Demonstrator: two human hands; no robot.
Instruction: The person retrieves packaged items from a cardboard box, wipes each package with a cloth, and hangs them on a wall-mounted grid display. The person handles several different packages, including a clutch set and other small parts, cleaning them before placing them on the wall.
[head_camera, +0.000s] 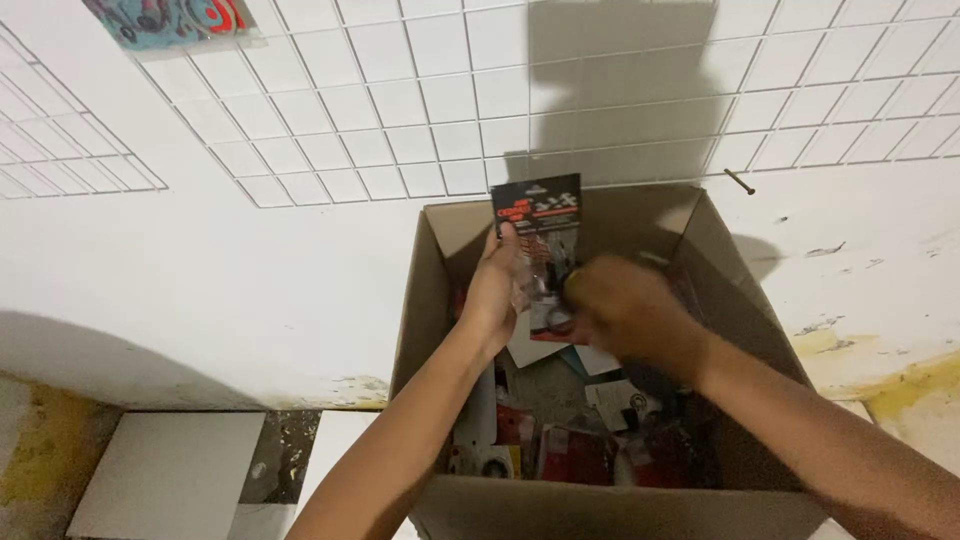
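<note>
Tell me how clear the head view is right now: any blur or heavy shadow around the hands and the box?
Head view: the right hand is smeared by motion blur; the left hand and the blister pack it holds are sharper; a dark shadow falls on the wire grid above the cardboard box; the box's inside is dim.

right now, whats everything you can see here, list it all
cardboard box: one, brown, open, on the floor against the wall
carded packet: one, black and red, held upright over the box
loose packets: several, mostly red and white, in the box bottom
wire grid panel: one, white, on the wall
hanging packet: one, colourful, top left on the grid
floor tile: one, white, lower left
left hand: grips the carded packet
right hand: blurred, at the packet's lower part
</note>
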